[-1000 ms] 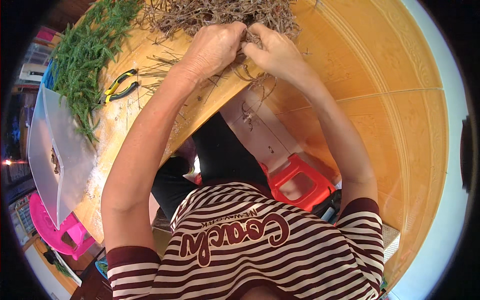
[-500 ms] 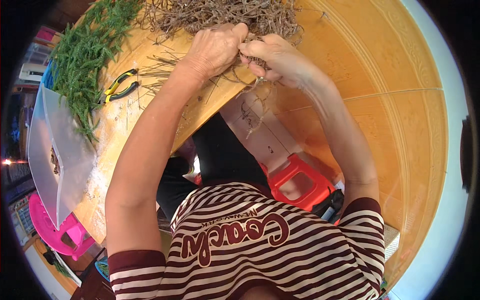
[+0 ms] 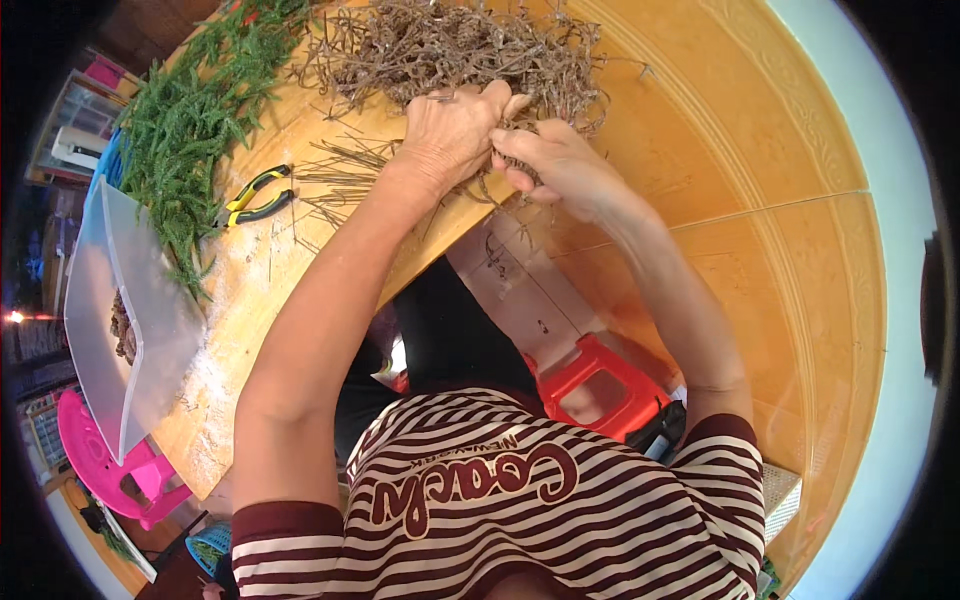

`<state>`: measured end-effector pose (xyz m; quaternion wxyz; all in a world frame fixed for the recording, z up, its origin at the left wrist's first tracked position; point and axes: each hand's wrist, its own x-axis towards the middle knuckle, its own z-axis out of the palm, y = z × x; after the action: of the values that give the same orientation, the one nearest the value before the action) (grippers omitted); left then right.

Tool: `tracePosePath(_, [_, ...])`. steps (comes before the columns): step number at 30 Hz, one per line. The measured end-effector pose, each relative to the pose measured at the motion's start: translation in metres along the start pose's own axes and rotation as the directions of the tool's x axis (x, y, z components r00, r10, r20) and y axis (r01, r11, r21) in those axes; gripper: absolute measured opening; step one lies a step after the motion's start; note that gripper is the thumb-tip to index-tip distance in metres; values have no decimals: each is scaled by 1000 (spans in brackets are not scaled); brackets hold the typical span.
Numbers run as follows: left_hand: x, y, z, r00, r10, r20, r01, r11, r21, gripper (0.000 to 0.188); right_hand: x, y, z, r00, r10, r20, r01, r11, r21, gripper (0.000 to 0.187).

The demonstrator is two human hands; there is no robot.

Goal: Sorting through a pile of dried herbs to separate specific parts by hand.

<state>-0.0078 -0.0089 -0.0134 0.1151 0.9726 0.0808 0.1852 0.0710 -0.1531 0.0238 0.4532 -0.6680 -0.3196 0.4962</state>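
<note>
Your pale wooden desk [image 3: 235, 300] carries a heap of brown twigs [image 3: 470, 50], the landmark, toward its far side. Left of the heap spreads a mass of green sprigs [image 3: 190, 130]; to its lower left lie thin sticks [image 3: 350, 175] and, past them, yellow-and-black pliers [image 3: 262, 213], handles spread. Farther lower left of the heap, a translucent box [image 3: 155, 300] shows brown bits [image 3: 123, 325], with white dust [image 3: 205, 385] on the wood nearby.

Just below the heap, your two hands meet. Your right hand [image 3: 560, 165] is closed, its curled fingers wrapped on a brown twig piece [image 3: 520, 165]; against it, your left hand [image 3: 450, 130] is curled too, but what it grips, if anything, cannot be told.

The desk's near edge slants from below the heap's right side toward the lower left, passing under your left forearm [image 3: 335, 290]. Directly below the heap, beyond this edge, a gap over tiled floor [image 3: 530, 300] leads to a red stool [image 3: 645, 390]. Right of the heap, orange panelling [image 3: 720, 300] extends broadly toward a pale wall [image 3: 870, 90]; whether it is level with the desk cannot be told.
</note>
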Motion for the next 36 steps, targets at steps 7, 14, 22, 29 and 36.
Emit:
tracePosePath(7, [5, 3, -4, 995, -95, -5, 95, 995, 29, 26, 2, 3, 13, 998, 51, -31, -47, 992, 115, 32])
tracePosePath(14, [7, -5, 8, 997, 30, -77, -17, 987, 161, 20, 9, 12, 17, 991, -131, 3, 131, 987, -96, 29])
tracePosePath(22, [14, -19, 23, 992, -75, -103, 88, 989, 119, 18, 3, 9, 19, 998, -5, 64, -9, 974, 224, 26])
tracePosePath(29, [14, -16, 33, 985, -46, -165, 57, 996, 65, 6, -5, 14, 20, 990, 12, 141, -68, 912, 404, 26])
tracePosePath(36, [16, -13, 35, 973, -192, -125, 177, 977, -121, 45, -9, 13, 22, 989, -1, 146, -40, 960, 278, 30])
